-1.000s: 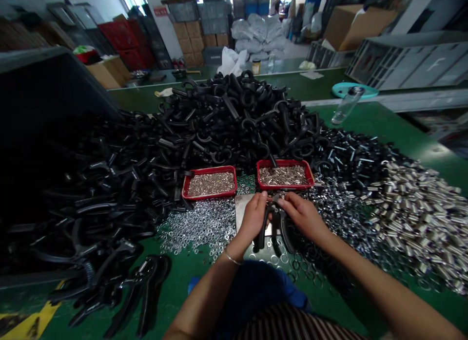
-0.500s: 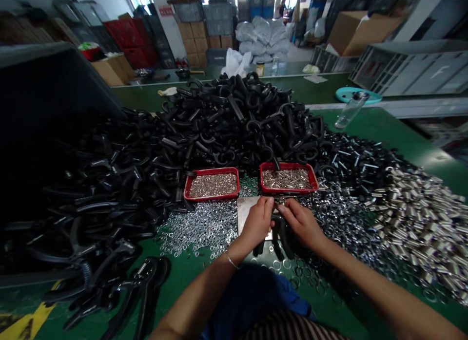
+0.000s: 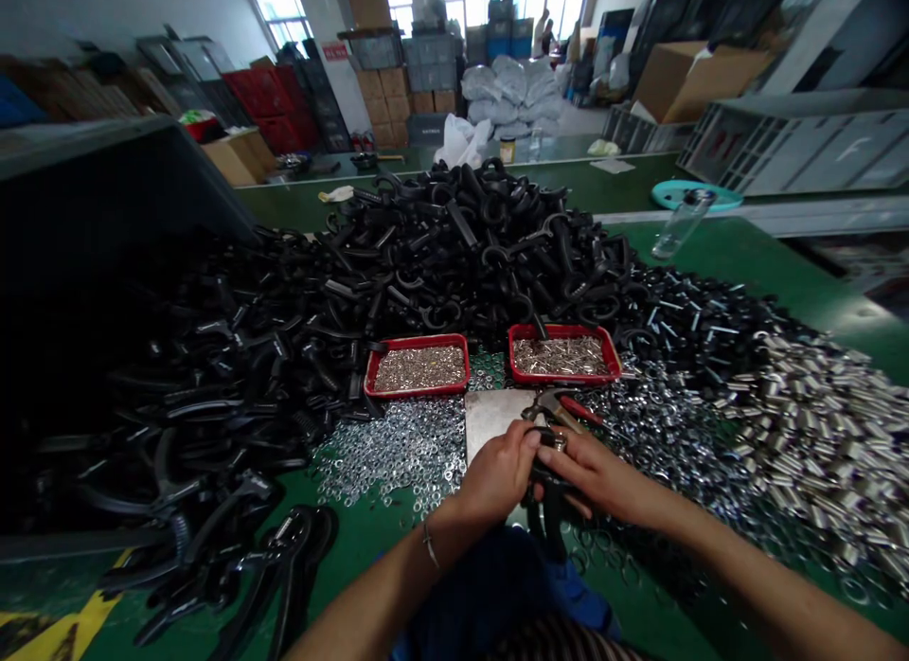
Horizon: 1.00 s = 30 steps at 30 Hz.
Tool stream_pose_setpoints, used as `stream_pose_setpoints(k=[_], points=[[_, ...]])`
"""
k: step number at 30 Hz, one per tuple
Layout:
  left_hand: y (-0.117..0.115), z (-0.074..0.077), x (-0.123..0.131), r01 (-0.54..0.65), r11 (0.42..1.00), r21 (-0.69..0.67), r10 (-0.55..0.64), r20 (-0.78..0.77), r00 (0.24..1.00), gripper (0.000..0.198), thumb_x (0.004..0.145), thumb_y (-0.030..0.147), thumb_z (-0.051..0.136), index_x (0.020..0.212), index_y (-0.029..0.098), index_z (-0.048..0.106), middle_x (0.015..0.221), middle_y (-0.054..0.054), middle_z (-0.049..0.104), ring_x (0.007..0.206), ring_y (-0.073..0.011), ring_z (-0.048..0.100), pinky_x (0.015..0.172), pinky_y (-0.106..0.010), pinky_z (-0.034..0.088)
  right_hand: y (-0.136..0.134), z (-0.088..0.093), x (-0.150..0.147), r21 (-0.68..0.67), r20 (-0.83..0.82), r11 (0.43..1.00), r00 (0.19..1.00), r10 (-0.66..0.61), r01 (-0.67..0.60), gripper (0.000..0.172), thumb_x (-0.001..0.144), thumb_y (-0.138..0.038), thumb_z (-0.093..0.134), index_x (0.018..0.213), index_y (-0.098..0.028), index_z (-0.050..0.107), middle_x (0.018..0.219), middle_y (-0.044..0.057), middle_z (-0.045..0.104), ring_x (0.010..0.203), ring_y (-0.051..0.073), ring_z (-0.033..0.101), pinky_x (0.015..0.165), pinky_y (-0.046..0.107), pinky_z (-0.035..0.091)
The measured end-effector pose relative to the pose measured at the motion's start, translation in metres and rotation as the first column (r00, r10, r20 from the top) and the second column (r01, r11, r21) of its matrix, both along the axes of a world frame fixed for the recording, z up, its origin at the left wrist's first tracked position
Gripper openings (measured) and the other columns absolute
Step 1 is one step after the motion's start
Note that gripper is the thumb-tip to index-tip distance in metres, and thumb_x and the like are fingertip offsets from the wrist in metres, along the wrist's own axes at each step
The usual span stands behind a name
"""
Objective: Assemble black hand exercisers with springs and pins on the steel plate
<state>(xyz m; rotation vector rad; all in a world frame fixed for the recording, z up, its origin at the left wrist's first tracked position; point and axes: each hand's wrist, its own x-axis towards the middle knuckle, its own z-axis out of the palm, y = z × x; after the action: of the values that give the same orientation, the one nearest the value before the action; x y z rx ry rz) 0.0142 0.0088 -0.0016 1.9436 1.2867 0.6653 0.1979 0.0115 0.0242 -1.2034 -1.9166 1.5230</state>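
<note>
Black-handled pliers [image 3: 546, 472], or so they look, sit clasped between the left hand [image 3: 497, 472] and right hand [image 3: 600, 476], both closed around them, with the metal head now tipped up and away and the pair drawn back toward the body from the steel plate [image 3: 493, 415]; the fingers hide exactly what is being clamped. Around them on the green counter [image 3: 781, 273] lie zinc washers [image 3: 387, 453], two red trays [image 3: 417, 340] of small fasteners, a heap of black plastic handles [image 3: 454, 254] and a spill of steel sleeves [image 3: 802, 424].
</note>
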Motion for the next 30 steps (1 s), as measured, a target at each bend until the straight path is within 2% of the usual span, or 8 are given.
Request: stream_pose_setpoints(k=[7, 10, 12, 15, 19, 23, 26, 30], points=[[0.008, -0.004, -0.001, 0.062, 0.998, -0.023, -0.065, -0.199, 0.978, 0.04, 0.104, 0.037, 0.022, 0.117, 0.017, 0.054, 0.101, -0.012, 0.071, 0.093, -0.0232, 0.071, 0.078, -0.031, 0.051, 0.009, -0.02, -0.005, -0.116, 0.204, 0.986, 0.968, 0.145, -0.123, 0.043, 0.1, -0.054, 0.036, 0.117, -0.017, 0.051, 0.068, 0.002, 0.068, 0.041, 0.013, 0.052, 0.041, 0.024, 0.04], [0.03, -0.005, -0.013, 0.002, 1.0, -0.01, -0.006, -0.35, 0.937, 0.044, 0.104, 0.041, 0.024, 0.116, 0.016, 0.058, 0.092, -0.013, 0.073, 0.088, -0.0253, 0.071, 0.074, -0.032, 0.05, 0.04, -0.017, -0.003, 0.196, 0.407, 0.971, 0.912, 0.049, -0.139, 0.042, 0.096, -0.048, 0.049, 0.12, -0.015, 0.056, 0.094, 0.013, 0.072, 0.074, 0.022, 0.068, 0.065, 0.032, 0.052], [0.043, -0.005, -0.023, -0.047, 0.999, -0.011, 0.037, -0.457, 0.889, 0.046, 0.103, 0.043, 0.026, 0.109, 0.015, 0.062, 0.09, -0.014, 0.073, 0.086, -0.0269, 0.072, 0.073, -0.033, 0.05, 0.068, -0.012, 0.008, 0.465, 0.443, 0.876, 0.89, -0.103, -0.13, 0.033, 0.095, -0.04, 0.055, 0.117, -0.017, 0.062, 0.112, 0.014, 0.07, 0.101, 0.025, 0.065, 0.086, 0.036, 0.05], [0.056, -0.008, -0.032, -0.084, 0.996, -0.003, 0.07, -0.525, 0.848, 0.046, 0.103, 0.042, 0.027, 0.104, 0.015, 0.065, 0.096, -0.016, 0.074, 0.088, -0.0276, 0.072, 0.073, -0.033, 0.05, 0.107, -0.008, 0.034, 0.636, 0.493, 0.766, 0.816, -0.303, -0.1, 0.026, 0.097, -0.031, 0.05, 0.104, -0.016, 0.071, 0.106, 0.011, 0.071, 0.104, 0.023, 0.062, 0.095, 0.034, 0.044], [0.066, -0.018, -0.012, -0.044, 0.997, 0.07, 0.076, -0.554, 0.829, 0.045, 0.104, 0.043, 0.027, 0.109, 0.015, 0.062, 0.095, -0.014, 0.074, 0.089, -0.0265, 0.072, 0.072, -0.032, 0.05, 0.142, -0.015, 0.051, 0.612, 0.668, 0.771, 0.638, -0.383, -0.178, 0.029, 0.097, -0.03, 0.049, 0.102, -0.015, 0.074, 0.102, 0.012, 0.07, 0.102, 0.023, 0.06, 0.091, 0.031, 0.044], [0.074, -0.023, 0.011, 0.056, 0.991, 0.125, 0.034, -0.618, 0.785, 0.044, 0.104, 0.045, 0.027, 0.111, 0.016, 0.06, 0.091, -0.012, 0.074, 0.084, -0.0253, 0.072, 0.07, -0.032, 0.05, 0.157, -0.023, 0.039, 0.573, 0.726, 0.791, 0.58, -0.37, -0.213, 0.024, 0.091, -0.031, 0.058, 0.095, -0.015, 0.076, 0.101, 0.014, 0.07, 0.102, 0.026, 0.059, 0.085, 0.032, 0.046], [0.077, -0.016, 0.01, 0.117, 0.973, 0.197, 0.05, -0.681, 0.731, 0.04, 0.103, 0.043, 0.033, 0.104, 0.015, 0.063, 0.092, -0.012, 0.072, 0.084, -0.0249, 0.07, 0.073, -0.032, 0.05, 0.162, -0.026, 0.031, 0.564, 0.742, 0.794, 0.56, -0.368, -0.226, 0.02, 0.088, -0.028, 0.062, 0.095, -0.015, 0.075, 0.106, 0.015, 0.069, 0.105, 0.027, 0.057, 0.083, 0.031, 0.047], [0.095, 0.008, 0.009, 0.166, 0.9, 0.402, 0.138, -0.627, 0.767, 0.029, 0.101, 0.033, 0.042, 0.097, 0.014, 0.064, 0.096, -0.011, 0.068, 0.092, -0.0239, 0.065, 0.081, -0.034, 0.047, 0.163, -0.028, 0.029, 0.585, 0.731, 0.773, 0.571, -0.373, -0.244, 0.021, 0.09, -0.022, 0.056, 0.1, -0.014, 0.073, 0.109, 0.016, 0.068, 0.109, 0.028, 0.053, 0.085, 0.032, 0.047]])
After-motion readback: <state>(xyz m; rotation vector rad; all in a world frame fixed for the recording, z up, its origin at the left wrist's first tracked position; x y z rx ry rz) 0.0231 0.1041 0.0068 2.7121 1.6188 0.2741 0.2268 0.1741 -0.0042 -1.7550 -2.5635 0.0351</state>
